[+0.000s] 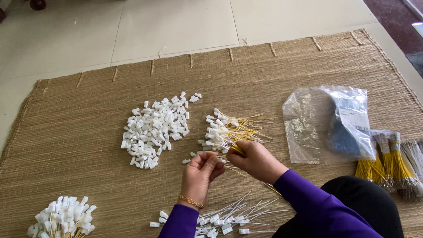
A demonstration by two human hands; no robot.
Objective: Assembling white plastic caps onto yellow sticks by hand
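Hands meet in the middle of the woven mat [77, 140]. Left hand [201, 175] pinches a small white clip [200, 154]. Right hand [254, 159] grips yellow wires [238, 129] from the pile just beyond. More white clips [155, 129] lie to the left.

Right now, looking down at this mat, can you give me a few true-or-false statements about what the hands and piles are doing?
1. Both hands, left hand and right hand, meet over the yellow wires. True.
2. The loose white plastic pieces lie in a bowl. False: they lie heaped straight on the woven mat.
3. A clear plastic bag lies to the person's right. True.
4. The bundled wires at the right are all red. False: some are yellow, some grey.
5. The left wrist is bare. False: it wears a gold bracelet.
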